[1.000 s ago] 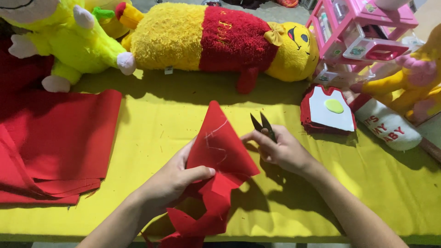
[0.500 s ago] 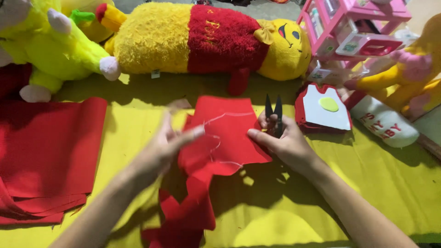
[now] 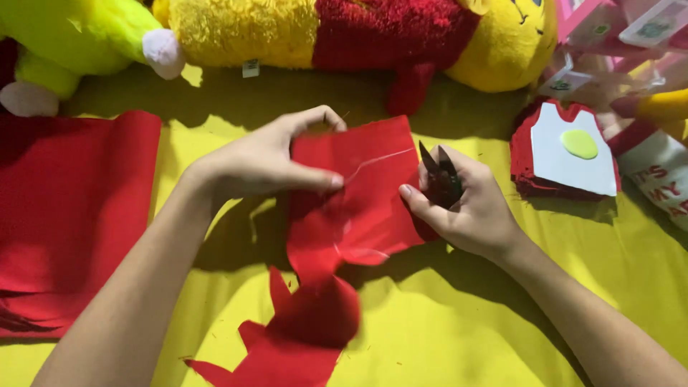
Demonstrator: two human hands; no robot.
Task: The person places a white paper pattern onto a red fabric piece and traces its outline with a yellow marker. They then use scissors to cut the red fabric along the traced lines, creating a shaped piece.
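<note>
The yellow cloth (image 3: pixel 444 322) covers the table, with a stack of red felt sheets (image 3: pixel 72 215) at the left and plush toys along the far edge, the largest a yellow and red plush toy (image 3: pixel 344 36). Between the hands, the red felt piece (image 3: pixel 358 208) now lies opened out and nearly flat on the cloth, its pale drawn outline facing up; a second ago it stood folded into a peak, so it has been unfolded and laid down, which seems to ready the marked line for cutting. Its ragged, already cut tail trails toward the near edge. The left hand (image 3: pixel 265 161) pinches the upper left edge of the piece between thumb and fingers, holding it down. The right hand (image 3: pixel 466 208) rests at the piece's right edge, fingers curled around small dark scissors (image 3: pixel 441 175) whose tips point up, slightly parted and not yet on the felt. To the right lies a small pile of cut shapes with a white template (image 3: pixel 573 154) on top.
</note>
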